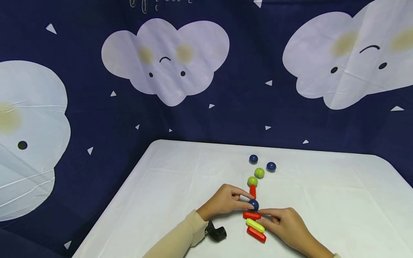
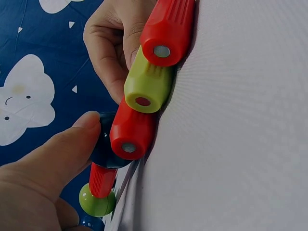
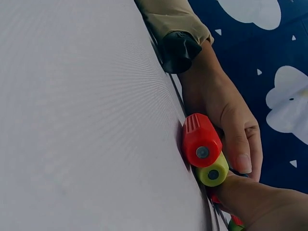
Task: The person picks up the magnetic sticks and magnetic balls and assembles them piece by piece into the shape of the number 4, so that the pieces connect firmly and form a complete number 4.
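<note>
In the head view, my left hand [image 1: 229, 199] pinches a dark blue ball [image 1: 254, 205] between thumb and fingers. The ball lies between a red magnetic rod [image 1: 253, 191], pointing away from me, and a crosswise red magnetic rod [image 1: 251, 215]. My right hand [image 1: 285, 225] pinches the right end of that crosswise rod between thumb and index finger. Just nearer lie a yellow-green rod [image 1: 255, 225] and another red rod [image 1: 256, 234], side by side. In the left wrist view, the left thumb presses the blue ball [image 2: 107, 144]; the rods show metal discs in their ends.
A green ball [image 1: 252, 181] touches the far end of the lengthwise red rod. Beyond it are a second green ball [image 1: 259, 172] and two blue balls, one farthest back [image 1: 253, 159] and one rightward [image 1: 271, 166]. All lie on the white table [image 1: 338, 200].
</note>
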### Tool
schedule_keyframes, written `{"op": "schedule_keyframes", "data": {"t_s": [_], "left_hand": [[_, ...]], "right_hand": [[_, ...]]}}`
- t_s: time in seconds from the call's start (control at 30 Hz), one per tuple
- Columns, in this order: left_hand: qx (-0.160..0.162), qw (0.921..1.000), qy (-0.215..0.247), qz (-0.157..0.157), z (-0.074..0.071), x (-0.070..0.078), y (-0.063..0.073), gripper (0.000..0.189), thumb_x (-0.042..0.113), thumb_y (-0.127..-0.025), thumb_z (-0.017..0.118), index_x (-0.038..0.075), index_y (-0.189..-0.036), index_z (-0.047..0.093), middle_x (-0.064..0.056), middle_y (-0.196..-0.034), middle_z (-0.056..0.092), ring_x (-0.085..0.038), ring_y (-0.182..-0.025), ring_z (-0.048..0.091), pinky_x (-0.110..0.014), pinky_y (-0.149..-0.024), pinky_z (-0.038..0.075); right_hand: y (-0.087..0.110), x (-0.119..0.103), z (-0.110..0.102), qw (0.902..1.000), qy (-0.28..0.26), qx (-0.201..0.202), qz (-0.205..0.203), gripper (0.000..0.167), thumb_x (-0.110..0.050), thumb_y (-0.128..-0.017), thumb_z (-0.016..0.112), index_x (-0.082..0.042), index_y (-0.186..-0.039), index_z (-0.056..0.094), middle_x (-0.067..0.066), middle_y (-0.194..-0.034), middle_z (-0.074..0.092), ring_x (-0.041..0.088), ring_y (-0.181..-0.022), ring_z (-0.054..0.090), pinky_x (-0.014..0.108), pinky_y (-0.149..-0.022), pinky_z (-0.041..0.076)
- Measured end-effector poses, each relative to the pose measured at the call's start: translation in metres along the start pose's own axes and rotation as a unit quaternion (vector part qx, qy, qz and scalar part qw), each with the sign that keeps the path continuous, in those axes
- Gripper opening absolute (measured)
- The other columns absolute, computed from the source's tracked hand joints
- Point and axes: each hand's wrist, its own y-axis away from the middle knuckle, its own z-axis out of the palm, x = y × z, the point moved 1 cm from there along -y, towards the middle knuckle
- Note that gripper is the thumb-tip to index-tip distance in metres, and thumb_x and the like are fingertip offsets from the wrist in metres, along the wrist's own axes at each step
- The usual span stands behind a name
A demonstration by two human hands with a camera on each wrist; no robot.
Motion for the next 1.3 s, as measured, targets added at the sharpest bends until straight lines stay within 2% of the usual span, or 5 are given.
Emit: {"op": "schedule_keyframes", "data": {"t_s": [0.13,0.57,0.87,1.0,1.3], "left_hand": [[0.001,1.0,-0.001,0.002,-0.001,-0.001,0.002,0.025,0.027,-0.083,0.087,0.02,-0.106,0.082,0.009,-0.052,0.032,-0.001,-0.048,0.028,-0.019,-0.048,0.023],[0.005,0.9999,0.0,0.01,0.003,-0.004,0.002,0.025,0.028,-0.083,0.087,0.02,-0.106,0.082,0.01,-0.052,0.032,0.0,-0.048,0.028,-0.019,-0.047,0.023],[0.007,1.0,0.004,0.0,0.003,-0.003,0.002,0.025,0.03,-0.082,0.088,0.022,-0.106,0.082,0.01,-0.052,0.034,0.0,-0.048,0.029,-0.018,-0.047,0.023],[0.007,1.0,0.004,-0.001,0.002,-0.001,0.002,0.024,0.028,-0.083,0.088,0.021,-0.105,0.082,0.01,-0.052,0.034,-0.001,-0.048,0.029,-0.019,-0.047,0.023],[0.007,0.9999,-0.007,0.012,0.001,-0.001,0.0,0.025,0.027,-0.082,0.088,0.02,-0.106,0.082,0.011,-0.052,0.033,0.001,-0.048,0.029,-0.017,-0.048,0.023]], "right_hand": [[-0.001,0.0,0.003,0.9998,-0.003,0.008,-0.021,0.024,-0.046,-0.087,0.08,-0.026,-0.101,0.082,-0.024,-0.051,0.034,-0.003,-0.046,0.033,0.019,-0.046,0.028],[0.005,0.002,0.0,0.998,-0.051,0.02,-0.031,0.019,-0.038,-0.091,0.078,-0.025,-0.104,0.081,-0.023,-0.054,0.04,-0.004,-0.049,0.036,0.018,-0.045,0.031],[0.007,0.008,-0.007,0.9964,-0.084,0.007,0.008,0.019,-0.038,-0.09,0.078,-0.026,-0.105,0.081,-0.02,-0.051,0.039,-0.003,-0.047,0.033,0.02,-0.044,0.031],[0.008,0.009,-0.01,0.9958,-0.086,0.016,0.027,0.019,-0.038,-0.089,0.08,-0.025,-0.103,0.081,-0.018,-0.051,0.038,-0.002,-0.047,0.033,0.02,-0.044,0.032],[0.01,0.014,-0.015,0.996,-0.071,0.05,0.018,0.015,-0.032,-0.088,0.082,-0.027,-0.102,0.08,-0.019,-0.053,0.037,-0.003,-0.047,0.032,0.02,-0.043,0.031]]}}
